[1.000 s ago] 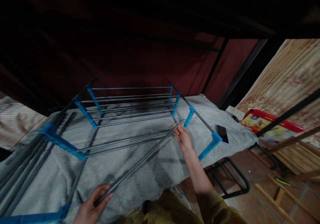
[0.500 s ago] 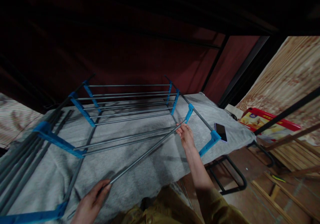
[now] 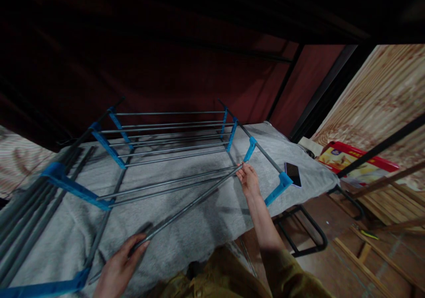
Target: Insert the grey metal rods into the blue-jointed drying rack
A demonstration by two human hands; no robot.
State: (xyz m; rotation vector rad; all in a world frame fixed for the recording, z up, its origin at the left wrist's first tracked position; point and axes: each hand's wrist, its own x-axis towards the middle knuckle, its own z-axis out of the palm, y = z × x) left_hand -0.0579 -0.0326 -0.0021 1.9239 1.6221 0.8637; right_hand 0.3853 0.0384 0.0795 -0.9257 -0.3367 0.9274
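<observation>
A long grey metal tube (image 3: 194,203) slants between my two hands above the cloth. My left hand (image 3: 121,267) grips its near end at the lower left, fingers closed round it. My right hand (image 3: 248,178) pinches the far end, close beside a blue plastic bracket (image 3: 250,149); whether the tip sits inside the bracket is hard to see. Around them lies a partly joined rack with blue brackets, such as the left one (image 3: 78,191). Several grey crossbars (image 3: 172,152) span its far section, and two more run just beyond the held tube.
Several loose grey tubes (image 3: 36,218) lie at the left on the grey cloth (image 3: 212,222). A phone (image 3: 293,174) rests to the right of the rack. Beyond the table edge are a black metal frame (image 3: 307,231), a red-and-yellow box (image 3: 358,163) and wooden slats (image 3: 378,205).
The tube's near end and my left hand have shifted slightly, with the thumb and fingers placed a little differently. My right hand has barely moved at the far end.
</observation>
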